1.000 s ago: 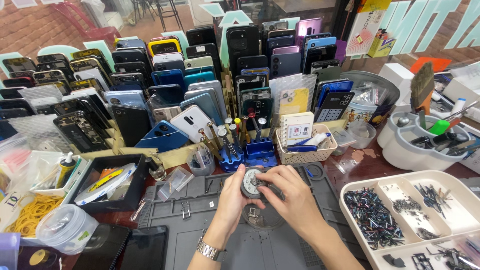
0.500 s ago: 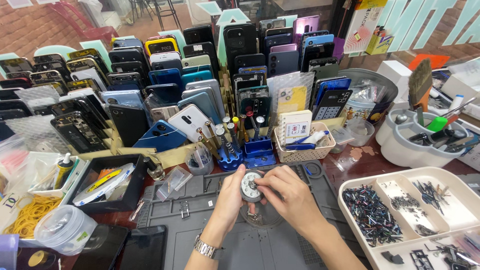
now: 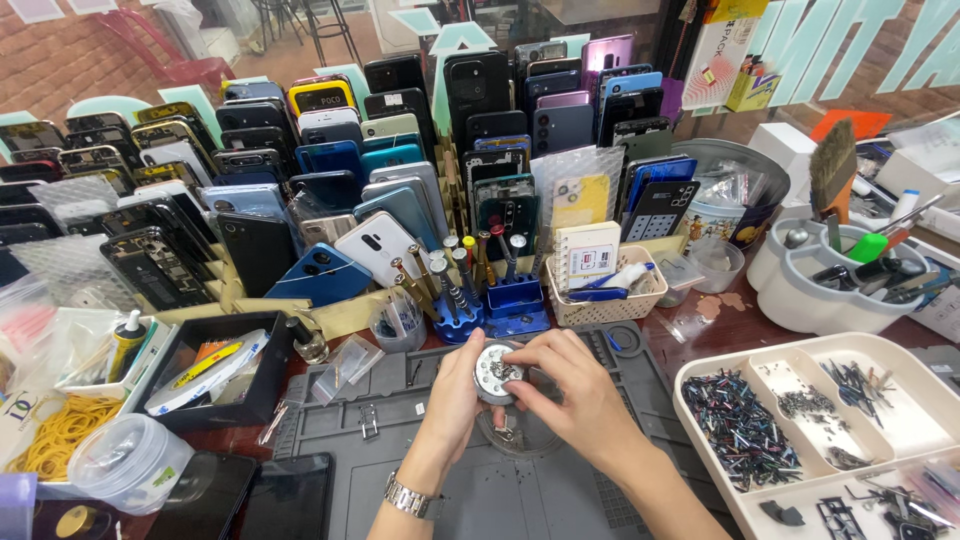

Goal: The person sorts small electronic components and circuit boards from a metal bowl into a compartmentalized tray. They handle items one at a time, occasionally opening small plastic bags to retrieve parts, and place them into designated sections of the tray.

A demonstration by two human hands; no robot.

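Here, both hands close on a small round silver tin with tiny parts inside [image 3: 496,372], held just above the grey ridged work mat [image 3: 400,440] on the desk.

The left hand [image 3: 455,392], a metal watch at its wrist, cups the tin from the left with a closed grip, and the right hand [image 3: 572,398] holds the right rim, its fingers [image 3: 530,360] curled over the top; it probably pinches something inside, but that is too small to tell. Just behind the tin stands a blue plastic holder full of screwdrivers [image 3: 492,300], backed by rows of upright phone back covers [image 3: 330,170]. To the right lies a cream compartment tray of small screws [image 3: 800,420].
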